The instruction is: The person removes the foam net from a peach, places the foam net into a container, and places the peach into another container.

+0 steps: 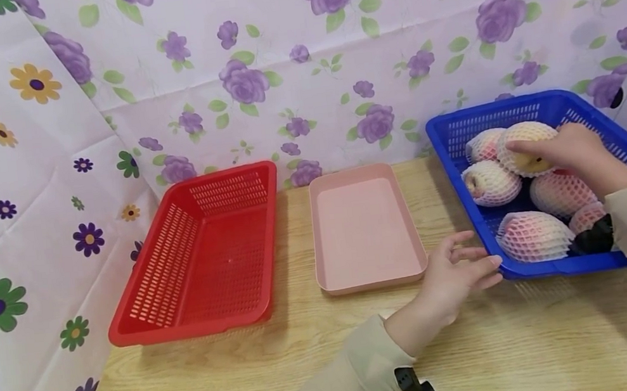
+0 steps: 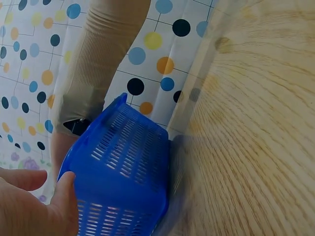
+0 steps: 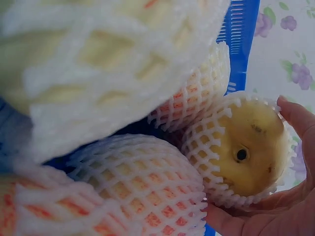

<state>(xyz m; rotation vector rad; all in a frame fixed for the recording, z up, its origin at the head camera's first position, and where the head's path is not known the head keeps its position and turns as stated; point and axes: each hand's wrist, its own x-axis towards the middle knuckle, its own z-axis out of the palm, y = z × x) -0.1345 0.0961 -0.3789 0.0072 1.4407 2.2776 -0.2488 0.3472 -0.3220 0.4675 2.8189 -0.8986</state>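
Yellow fruit [image 1: 526,133], gripped, sits apart from blue basket's far rim [image 1: 488,108].

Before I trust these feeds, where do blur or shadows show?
Head: soft shadows on the table by the blue basket; left wrist: a shadow along the basket's base; right wrist: the nearest netted fruit is blurred, while the yellow fruit in the right hand looks sharper.

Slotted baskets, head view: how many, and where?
2: the red basket at left and the blue basket at right, where the right hand grips a netted fruit. The pink tray between them shows no slots. No basket looks hidden.
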